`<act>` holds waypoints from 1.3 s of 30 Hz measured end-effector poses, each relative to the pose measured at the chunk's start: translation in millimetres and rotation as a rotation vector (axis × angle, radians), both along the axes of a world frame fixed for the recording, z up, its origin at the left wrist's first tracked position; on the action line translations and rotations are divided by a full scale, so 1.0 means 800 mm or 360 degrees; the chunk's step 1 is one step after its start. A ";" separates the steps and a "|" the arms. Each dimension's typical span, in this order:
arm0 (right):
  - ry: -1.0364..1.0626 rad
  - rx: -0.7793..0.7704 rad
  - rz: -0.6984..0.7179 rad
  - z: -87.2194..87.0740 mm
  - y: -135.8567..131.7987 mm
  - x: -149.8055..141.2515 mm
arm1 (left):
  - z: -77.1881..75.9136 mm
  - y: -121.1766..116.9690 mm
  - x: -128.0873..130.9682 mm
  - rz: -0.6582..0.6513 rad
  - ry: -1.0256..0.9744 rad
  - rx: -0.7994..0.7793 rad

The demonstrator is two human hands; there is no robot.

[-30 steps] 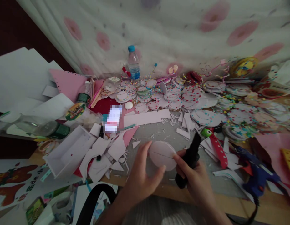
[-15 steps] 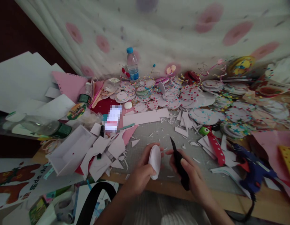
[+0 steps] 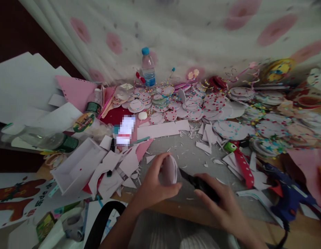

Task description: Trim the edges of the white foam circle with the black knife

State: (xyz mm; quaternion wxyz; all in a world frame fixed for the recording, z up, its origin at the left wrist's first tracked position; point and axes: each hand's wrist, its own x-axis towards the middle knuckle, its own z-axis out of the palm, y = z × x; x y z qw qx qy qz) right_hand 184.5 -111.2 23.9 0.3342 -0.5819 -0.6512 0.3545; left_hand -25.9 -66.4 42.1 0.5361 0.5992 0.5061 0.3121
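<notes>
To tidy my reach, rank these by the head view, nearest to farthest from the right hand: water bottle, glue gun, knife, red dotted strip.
1. Knife: in the right hand's grip.
2. Red dotted strip: just beyond the hand, to its right.
3. Glue gun: farther right.
4. Water bottle: far back, left, by the curtain.

A stack of thin white discs (image 3: 170, 170) is held on edge above the grey mat, layered rims exposed, as a black craft knife (image 3: 205, 188) is gripped alongside, dark blade angled toward them
</notes>
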 end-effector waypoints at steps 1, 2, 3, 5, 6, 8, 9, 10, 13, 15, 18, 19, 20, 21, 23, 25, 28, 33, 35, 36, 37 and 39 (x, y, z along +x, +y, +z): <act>-0.0073 0.0055 0.0091 0.004 0.001 0.002 | 0.000 0.002 -0.002 -0.0006 0.0007 -0.0013; -0.0131 0.0102 0.0177 0.009 0.003 0.003 | -0.001 0.005 -0.003 -0.0019 0.0006 -0.0033; -0.0180 0.0144 0.0245 0.014 0.004 0.004 | -0.001 0.007 -0.004 -0.0037 0.0004 -0.0050; -0.0252 0.0209 0.0325 0.022 0.008 0.003 | 0.001 0.010 -0.004 -0.0078 0.0014 -0.0060; -0.0280 0.0228 0.0348 0.024 0.010 0.002 | 0.002 0.011 -0.003 -0.0103 0.0024 -0.0056; -0.0320 0.0243 0.0378 0.027 0.013 0.000 | 0.005 0.013 -0.001 -0.0149 0.0035 -0.0045; -0.0331 0.0243 0.0387 0.028 0.014 -0.001 | 0.006 0.013 0.000 -0.0167 0.0034 -0.0042; -0.0337 0.0243 0.0393 0.028 0.014 -0.001 | 0.007 0.013 0.001 -0.0187 0.0030 -0.0040; -0.0360 0.0250 0.0387 0.025 0.015 0.000 | 0.009 0.012 0.002 -0.0194 0.0019 -0.0035; -0.0388 0.0264 0.0359 0.024 0.016 0.003 | 0.008 0.011 0.001 -0.0177 0.0003 -0.0072; -0.0423 0.0275 0.0310 0.021 0.019 0.005 | 0.007 0.010 0.000 -0.0151 -0.0031 -0.0157; -0.0430 0.0272 0.0308 0.020 0.021 0.006 | 0.007 0.010 -0.001 -0.0145 -0.0036 -0.0175; -0.0439 0.0267 0.0302 0.017 0.023 0.007 | 0.007 0.010 -0.002 -0.0137 -0.0047 -0.0187; -0.0450 0.0263 0.0271 0.015 0.024 0.009 | 0.007 0.009 -0.003 -0.0134 -0.0073 -0.0199; -0.0478 0.0254 0.0097 0.008 0.028 0.015 | 0.007 0.008 -0.007 -0.0172 -0.0184 -0.0243; -0.0492 0.0232 -0.0179 0.001 0.031 0.025 | 0.005 0.008 -0.010 -0.0228 -0.0301 -0.0277; -0.0465 0.0199 -0.0379 -0.003 0.031 0.036 | 0.001 0.010 -0.013 -0.0197 -0.0294 -0.0287; -0.0388 0.0153 0.0066 0.012 0.025 0.019 | 0.001 0.014 -0.011 -0.0094 -0.0209 -0.0340; -0.0367 0.0121 0.0258 0.020 0.024 0.006 | 0.005 0.015 -0.009 -0.0117 -0.0173 -0.0351; -0.0357 0.0116 0.0320 0.024 0.025 0.000 | 0.006 0.015 -0.009 -0.0125 -0.0157 -0.0351; -0.0346 0.0115 0.0364 0.027 0.026 -0.005 | 0.008 0.015 -0.008 -0.0130 -0.0145 -0.0349; -0.0334 0.0127 0.0425 0.032 0.028 -0.011 | 0.011 0.015 -0.007 -0.0132 -0.0128 -0.0332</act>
